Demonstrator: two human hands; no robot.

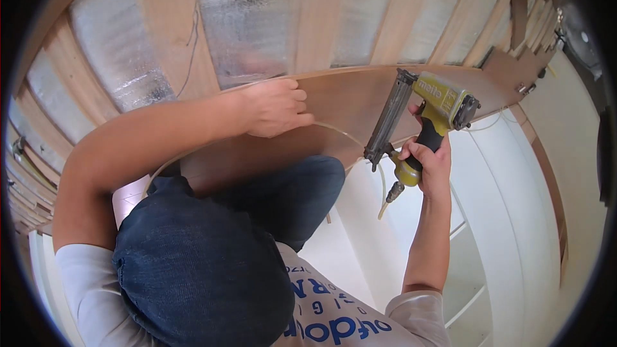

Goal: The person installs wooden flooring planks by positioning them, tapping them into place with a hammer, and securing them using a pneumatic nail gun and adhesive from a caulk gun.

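Observation:
My right hand (pixel 427 160) is wrapped round the black grip of a yellow-green pneumatic nail gun (pixel 443 99). The gun's dark magazine slants down to the left, and a metal air fitting sits at the handle's lower end. My left hand (pixel 276 109) is closed over the lower side of a long brown wooden board (pixel 353 96). A thin pale air hose (pixel 337 130) runs into the left fingers and appears held there. More hose curves below my left forearm. The gun's nose is close to the board; contact cannot be told.
Wooden battens (pixel 318 13) with silver foil (pixel 244 19) between them span the far side. Brown plank pieces (pixel 517 74) lie at the right. My knees in dark denim (pixel 199 270) are near. White shelving (pixel 472 270) stands at lower right. A thin wire (pixel 193 45) hangs along a batten.

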